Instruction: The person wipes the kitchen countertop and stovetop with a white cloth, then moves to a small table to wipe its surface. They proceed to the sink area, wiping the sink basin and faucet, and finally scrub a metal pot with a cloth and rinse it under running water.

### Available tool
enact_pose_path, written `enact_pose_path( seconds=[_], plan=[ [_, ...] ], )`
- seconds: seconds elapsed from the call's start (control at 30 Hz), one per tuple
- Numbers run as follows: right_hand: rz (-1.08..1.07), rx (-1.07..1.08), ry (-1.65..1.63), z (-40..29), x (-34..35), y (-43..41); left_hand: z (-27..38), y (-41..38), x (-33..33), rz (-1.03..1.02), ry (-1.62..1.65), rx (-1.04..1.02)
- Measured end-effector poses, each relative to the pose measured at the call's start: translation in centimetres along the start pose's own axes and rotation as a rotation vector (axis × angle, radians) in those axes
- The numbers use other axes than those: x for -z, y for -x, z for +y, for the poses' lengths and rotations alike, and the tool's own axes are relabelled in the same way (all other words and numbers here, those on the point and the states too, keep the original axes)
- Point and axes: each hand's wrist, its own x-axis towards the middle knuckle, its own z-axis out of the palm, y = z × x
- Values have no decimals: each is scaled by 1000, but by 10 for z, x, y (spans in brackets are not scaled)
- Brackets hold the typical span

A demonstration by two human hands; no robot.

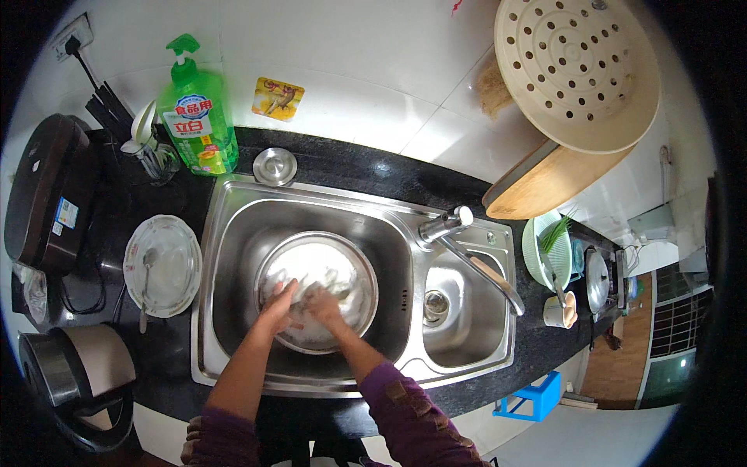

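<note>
A round metal basin (373, 280) sits inside the large bowl of a stainless steel sink (233, 245). Whitish, foamy-looking water fills it. My left hand (278, 308) is over the basin's near left part, fingers pointing away from me. Beside it, my right hand (322, 305) is blurred by motion. Something greyish and flat shows around the right fingers, too blurred to name. Whether either hand grips it cannot be made out. The faucet (446, 225) stands right of the basin, its spout swung over the small sink bowl (461, 327).
Left of the sink are a plate (169, 233) with a spoon (147, 286), a kettle (87, 368) and a green dish soap pump bottle (198, 125). A metal drain strainer (275, 167) lies behind. A green basket (531, 251) and a cup (554, 309) stand right.
</note>
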Motion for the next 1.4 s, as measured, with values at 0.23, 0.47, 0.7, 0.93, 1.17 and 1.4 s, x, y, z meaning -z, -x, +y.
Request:
enact_pose_path(
  seconds=[0.23, 0.47, 0.7, 0.93, 1.17, 1.4],
  plan=[
    [453, -184, -684, -151, 112, 49, -33, -55, 41, -354, 299, -201],
    [447, -594, -662, -74, 87, -2, -48, -65, 28, -282, 133, -222],
    [364, -639, -399, -4, 12, 1, -1, -3, 3, 37, -98, -73],
    [232, -260, -690, -128, 128, 49, -27, -58, 39, -302, 205, -90],
    [690, -342, -602, -102, 82, 5, -87, -112, 46, -629, 437, -158],
    [570, -276, -11, -16, 57, 6, -23, -46, 29, 138, -647, -422]
  ],
)
